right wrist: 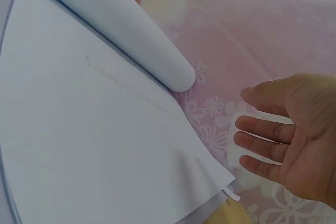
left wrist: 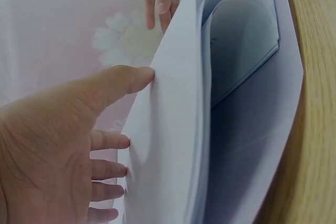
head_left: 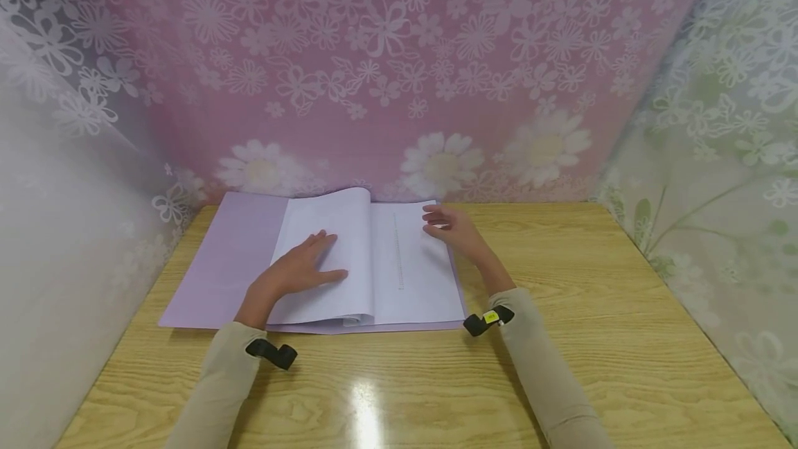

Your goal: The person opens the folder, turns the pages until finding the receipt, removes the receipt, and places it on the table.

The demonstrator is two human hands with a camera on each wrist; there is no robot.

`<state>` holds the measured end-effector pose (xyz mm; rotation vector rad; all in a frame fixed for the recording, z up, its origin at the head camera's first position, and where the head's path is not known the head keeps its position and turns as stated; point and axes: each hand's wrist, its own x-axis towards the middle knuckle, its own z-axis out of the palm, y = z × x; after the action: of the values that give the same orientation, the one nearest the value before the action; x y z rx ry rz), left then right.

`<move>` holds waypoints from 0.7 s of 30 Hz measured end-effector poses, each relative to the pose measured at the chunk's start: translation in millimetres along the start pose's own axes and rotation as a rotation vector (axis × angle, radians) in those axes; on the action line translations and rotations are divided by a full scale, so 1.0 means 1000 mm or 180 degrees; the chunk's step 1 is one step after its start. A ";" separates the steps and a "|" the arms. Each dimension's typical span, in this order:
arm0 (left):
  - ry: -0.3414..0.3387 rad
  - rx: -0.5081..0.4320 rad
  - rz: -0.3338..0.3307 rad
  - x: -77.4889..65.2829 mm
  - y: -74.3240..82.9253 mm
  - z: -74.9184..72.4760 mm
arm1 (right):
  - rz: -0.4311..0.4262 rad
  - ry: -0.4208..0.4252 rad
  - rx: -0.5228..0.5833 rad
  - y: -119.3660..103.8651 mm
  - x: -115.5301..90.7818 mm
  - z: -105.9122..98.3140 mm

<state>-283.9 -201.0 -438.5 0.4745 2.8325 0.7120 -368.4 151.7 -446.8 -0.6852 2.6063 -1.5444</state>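
Note:
A lilac folder (head_left: 231, 248) lies spread on the table, with white sheets inside. The turned stack of pages (head_left: 330, 217) bulges on the left, its edge curling near the fold. My left hand (head_left: 298, 270) rests on that stack with fingers and thumb spread; in the left wrist view the thumb touches the paper (left wrist: 176, 93). On the right side lies a white page (head_left: 420, 269) with a thin line of small marks running down it. Above its far right corner hovers my right hand (head_left: 455, 231), fingers loosely extended and holding nothing, apart from the page in the right wrist view.
The wood-grain table (head_left: 561, 283) stretches right of the folder and toward me. A pink flowered cloth (head_left: 374, 89) hangs at the back, just behind the folder's far edge. Pale flowered walls (head_left: 736, 158) stand on both sides. Black straps (head_left: 271, 352) circle both wrists.

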 end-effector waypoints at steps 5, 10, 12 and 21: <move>-0.0105 -0.0040 -0.0035 -0.001 -0.005 -0.002 | 0.0134 0.0098 -0.0074 0.013 0.000 -0.008; -0.0208 -0.0107 -0.0069 -0.002 -0.010 -0.003 | 0.0295 0.0096 -0.0121 0.023 0.000 -0.011; -0.0239 -0.0122 -0.0096 -0.002 -0.012 -0.004 | 0.0336 0.0076 -0.0150 0.027 -0.001 -0.012; -0.0340 -0.0143 -0.0173 -0.001 -0.019 -0.003 | 0.0519 -0.0055 -0.0356 0.036 -0.001 -0.011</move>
<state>-289.1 -218.3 -444.8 0.4139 2.7131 0.7163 -383.1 176.2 -472.0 -0.4758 2.6763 -1.3510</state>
